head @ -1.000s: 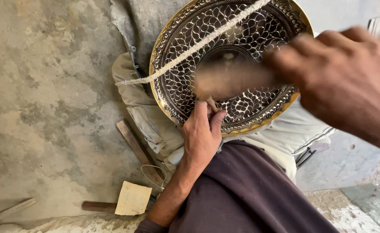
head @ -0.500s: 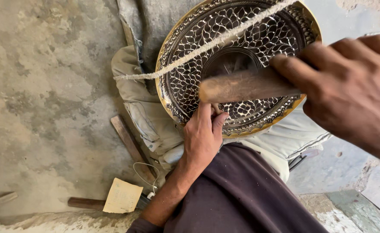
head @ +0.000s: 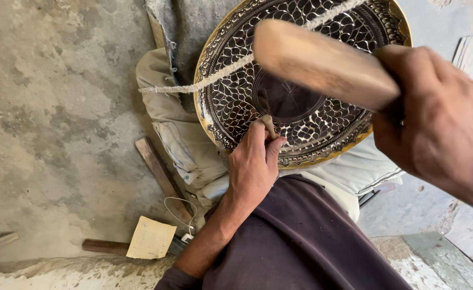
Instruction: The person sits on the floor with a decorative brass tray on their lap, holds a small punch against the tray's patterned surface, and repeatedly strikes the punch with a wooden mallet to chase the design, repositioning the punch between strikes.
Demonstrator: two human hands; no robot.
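raised since a moment ago, right hand (head: 440, 123) is gripping wooden mallet (head: 322, 62) above engraved plate (head: 236, 102), left hand (head: 253, 166) pinching chisel (head: 268, 126) on it.

Engraved round brass plate (head: 322, 129), tilted

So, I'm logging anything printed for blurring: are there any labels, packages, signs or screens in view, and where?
Paper slip: on the concrete floor at lower left, lying over a wooden handle; roughly square, pale yellow, with faint printing too small to tell.
No packages, signs or screens show.
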